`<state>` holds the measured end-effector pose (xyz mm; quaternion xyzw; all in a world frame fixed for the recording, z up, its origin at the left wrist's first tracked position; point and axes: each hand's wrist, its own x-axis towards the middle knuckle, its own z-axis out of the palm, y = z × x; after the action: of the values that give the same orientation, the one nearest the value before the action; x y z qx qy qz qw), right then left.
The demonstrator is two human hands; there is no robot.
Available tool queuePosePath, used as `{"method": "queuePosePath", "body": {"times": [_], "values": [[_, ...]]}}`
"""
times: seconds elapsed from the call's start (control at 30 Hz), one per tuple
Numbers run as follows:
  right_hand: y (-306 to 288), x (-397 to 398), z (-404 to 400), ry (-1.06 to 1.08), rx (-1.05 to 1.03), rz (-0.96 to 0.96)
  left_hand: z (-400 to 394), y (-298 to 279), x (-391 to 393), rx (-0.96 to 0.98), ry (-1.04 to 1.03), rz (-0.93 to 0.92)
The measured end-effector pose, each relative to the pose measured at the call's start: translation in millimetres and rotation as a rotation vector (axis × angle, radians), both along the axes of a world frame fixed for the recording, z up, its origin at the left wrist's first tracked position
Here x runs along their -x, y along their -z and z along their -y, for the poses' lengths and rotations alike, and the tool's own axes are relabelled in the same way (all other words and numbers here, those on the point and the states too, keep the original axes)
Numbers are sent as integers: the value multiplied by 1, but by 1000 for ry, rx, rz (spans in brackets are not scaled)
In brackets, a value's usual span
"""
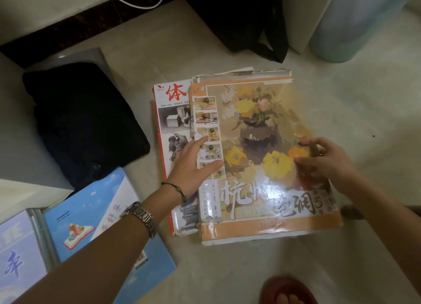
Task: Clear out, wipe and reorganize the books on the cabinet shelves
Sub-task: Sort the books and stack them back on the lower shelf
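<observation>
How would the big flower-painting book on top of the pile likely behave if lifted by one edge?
The flower-painting book would probably flop: it looks like a thin, wide softcover. Its glossy cover shows glare, so it may slide off the red-titled book beneath. The torn, taped edges suggest it could rip further if pulled.

The flower-painting book [262,148] on top of the stack carries large white and dark brush characters along its lower cover, reading roughly 杭州色调, with a "5" at their 3 o'clock end. The sketching book [168,121] beneath, showing at 9 o'clock, bears a big red 体. Smaller print is unreadable.
</observation>
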<state>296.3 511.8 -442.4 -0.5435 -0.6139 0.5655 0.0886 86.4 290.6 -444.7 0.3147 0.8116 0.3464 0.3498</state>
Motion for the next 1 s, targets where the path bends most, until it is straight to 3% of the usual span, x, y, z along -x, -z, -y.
{"method": "queuePosePath", "body": {"times": [0.27, 0.4, 0.53, 0.7, 1.0], "values": [[-9, 5, 5, 20, -29, -51, 10, 6, 3, -84, -116, 67], [-25, 12, 2, -71, 37, -66, 7, 7, 4, 13, -92, 118], [-27, 16, 5, -66, 67, -87, 5, 3, 3, 62, -74, 7], [-29, 12, 7, -109, 38, -120, 6, 3, 3, 87, -43, -28], [-37, 2, 12, 7, 66, -313, 5, -2, -1, 122, -11, -42]]}}
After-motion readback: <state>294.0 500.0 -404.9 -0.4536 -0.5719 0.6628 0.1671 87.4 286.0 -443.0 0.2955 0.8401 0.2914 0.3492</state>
